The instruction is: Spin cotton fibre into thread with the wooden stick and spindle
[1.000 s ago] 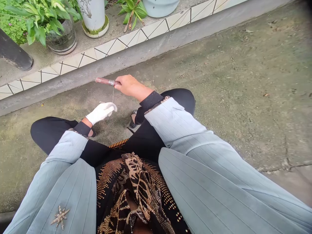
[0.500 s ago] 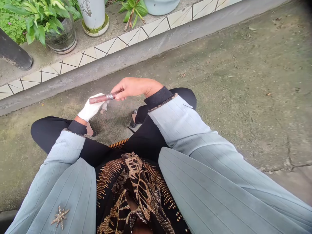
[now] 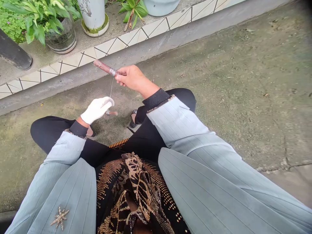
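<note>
My bare right hand (image 3: 130, 78) is closed around one end of a reddish-brown stick (image 3: 102, 66), which tilts up to the left. Silvery wire (image 3: 112, 72) is wound about the stick's middle. From that winding a thin strand (image 3: 111, 87) runs down, pulled straight, to my left hand (image 3: 97, 109), which wears a white glove. The gloved fingers are curled shut on the strand. Just beneath them shows a small reddish-brown piece (image 3: 112, 113) with something silvery at its near end; whether the glove grips it too is hidden.
My bent knees (image 3: 52, 131) in black trousers flank the concrete floor (image 3: 231, 81). Ahead runs a low ledge with a tiled edge (image 3: 133, 38), bearing a glass pot with a leafy plant (image 3: 62, 37), a white pot (image 3: 92, 16) and a pale-blue pot (image 3: 161, 6). A dark pipe (image 3: 14, 52) stands at left.
My right hand has lifted the stick up and away from the gloved hand, tilting it. A length of strand now stretches between them. My left hand has shifted slightly right and down.
</note>
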`<state>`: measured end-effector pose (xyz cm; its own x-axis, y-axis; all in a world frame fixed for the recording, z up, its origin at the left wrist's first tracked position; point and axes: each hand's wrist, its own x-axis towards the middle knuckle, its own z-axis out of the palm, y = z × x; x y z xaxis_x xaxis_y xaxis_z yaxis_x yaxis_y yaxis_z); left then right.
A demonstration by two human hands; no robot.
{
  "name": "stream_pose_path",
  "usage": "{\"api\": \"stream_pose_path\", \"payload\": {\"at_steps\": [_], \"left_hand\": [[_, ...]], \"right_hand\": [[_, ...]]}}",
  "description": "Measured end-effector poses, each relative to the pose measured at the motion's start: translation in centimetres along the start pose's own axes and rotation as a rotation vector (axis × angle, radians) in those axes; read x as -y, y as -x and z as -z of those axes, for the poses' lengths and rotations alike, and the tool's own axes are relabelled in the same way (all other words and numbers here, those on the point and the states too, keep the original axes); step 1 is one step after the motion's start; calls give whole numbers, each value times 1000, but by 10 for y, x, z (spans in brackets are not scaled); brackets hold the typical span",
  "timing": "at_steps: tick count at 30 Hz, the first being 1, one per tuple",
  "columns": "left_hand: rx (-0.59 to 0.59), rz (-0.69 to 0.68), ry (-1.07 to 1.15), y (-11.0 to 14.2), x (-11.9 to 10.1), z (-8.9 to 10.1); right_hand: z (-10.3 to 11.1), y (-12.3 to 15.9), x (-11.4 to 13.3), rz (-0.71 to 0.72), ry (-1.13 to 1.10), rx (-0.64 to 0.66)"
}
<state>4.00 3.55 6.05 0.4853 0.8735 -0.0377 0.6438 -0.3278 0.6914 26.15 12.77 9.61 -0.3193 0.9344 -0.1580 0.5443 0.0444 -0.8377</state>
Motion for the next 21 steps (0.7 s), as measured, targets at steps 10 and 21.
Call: {"api": "stream_pose_path", "payload": {"at_steps": [10,21], "left_hand": [[-19,2,-181,2,9,8],[-104,169,514,-13,28,-27]], "right_hand": [[6,15,13,-48,624,1079],[28,20,16,153,-75,430]]}}
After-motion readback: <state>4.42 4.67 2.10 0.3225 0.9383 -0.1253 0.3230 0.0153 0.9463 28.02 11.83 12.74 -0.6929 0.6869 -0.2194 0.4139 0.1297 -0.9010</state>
